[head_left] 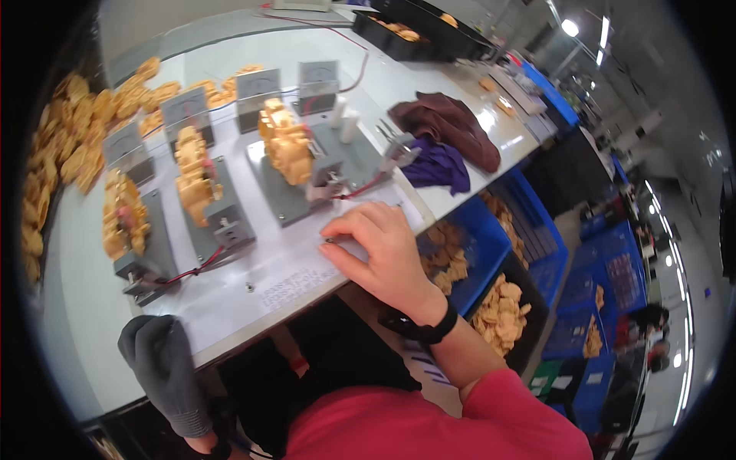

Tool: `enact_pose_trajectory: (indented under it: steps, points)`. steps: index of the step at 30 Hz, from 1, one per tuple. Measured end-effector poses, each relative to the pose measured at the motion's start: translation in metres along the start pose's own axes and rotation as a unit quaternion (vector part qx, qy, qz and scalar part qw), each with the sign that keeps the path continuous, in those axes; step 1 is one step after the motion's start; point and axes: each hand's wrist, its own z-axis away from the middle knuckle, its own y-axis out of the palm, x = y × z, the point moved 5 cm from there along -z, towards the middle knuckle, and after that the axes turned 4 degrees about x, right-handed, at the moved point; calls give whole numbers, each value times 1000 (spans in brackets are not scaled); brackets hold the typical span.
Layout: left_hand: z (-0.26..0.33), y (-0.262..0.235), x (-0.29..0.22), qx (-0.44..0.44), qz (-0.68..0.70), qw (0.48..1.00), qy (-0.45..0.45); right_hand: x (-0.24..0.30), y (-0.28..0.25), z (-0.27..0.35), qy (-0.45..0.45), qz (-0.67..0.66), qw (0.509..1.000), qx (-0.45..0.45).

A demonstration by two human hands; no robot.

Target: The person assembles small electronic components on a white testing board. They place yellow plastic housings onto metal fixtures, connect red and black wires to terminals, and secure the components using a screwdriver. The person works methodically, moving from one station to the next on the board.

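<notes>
My bare right hand [379, 249] hovers over the white paper [230, 314] near the table's front edge. Its thumb and forefinger pinch a small dark metal piece [330, 241], too small to name. Another small metal part [250, 287] lies on the paper to its left. My left hand [157, 364], in a grey glove, is by the front left edge; its fingers are blurred and turned from view. Beyond my hands stand grey fixtures [280, 207] with upright plates, three of them bearing tan moulded pieces [287, 146]. Red and black wires [201, 268] run along the fixtures.
Tan parts [77, 126] are heaped at the left. A maroon cloth [448, 126] and a purple cloth [437, 169] lie at the right. Blue crates [487, 245] with tan parts stand below the table's right edge. Black trays [399, 38] sit at the back.
</notes>
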Motion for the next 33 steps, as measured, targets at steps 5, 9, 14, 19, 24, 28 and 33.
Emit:
enact_pose_trajectory:
  steps: [5,9,14,19,24,28,33]
  points:
    - [2,4,7,42,18,999,9,-7,-4,15,12,-8,1000,-27]
    - [4,0,14,42,63,997,14,-6,-2,14,-1,-19,999,-43]
    - [0,-3,23,51,55,997,29,-4,1,13,-10,-29,998,-61]
    - [-4,1,37,41,28,999,22,-6,-3,15,-12,-28,997,-76]
    - [-2,1,39,32,69,997,0,-6,-1,15,-9,-28,997,-77]
    - [-3,1,38,31,55,998,2,-6,-1,15,-12,-26,997,-78]
    - [-4,-1,36,33,32,999,8,-7,-1,15,-9,-24,998,-65]
